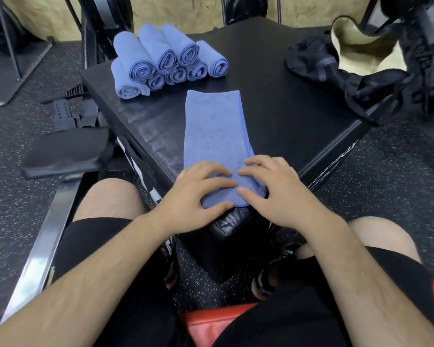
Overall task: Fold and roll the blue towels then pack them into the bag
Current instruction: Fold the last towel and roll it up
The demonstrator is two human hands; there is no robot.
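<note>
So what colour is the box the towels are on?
Black box, clearest in the head view.

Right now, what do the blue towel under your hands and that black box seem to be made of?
The blue towel looks like soft microfibre cloth: matte, finely napped, folding limply. The black box seems covered in vinyl or coated fabric: faint sheen and a fine woven grain near its edge. What is inside it does not show.

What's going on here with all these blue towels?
A seated person is working on a blue towel folded into a long strip on a black padded box. Both hands, left hand and right hand, press on its near end, apparently starting a roll. A stack of rolled towels waits behind; the black bag lies to the right.
</note>
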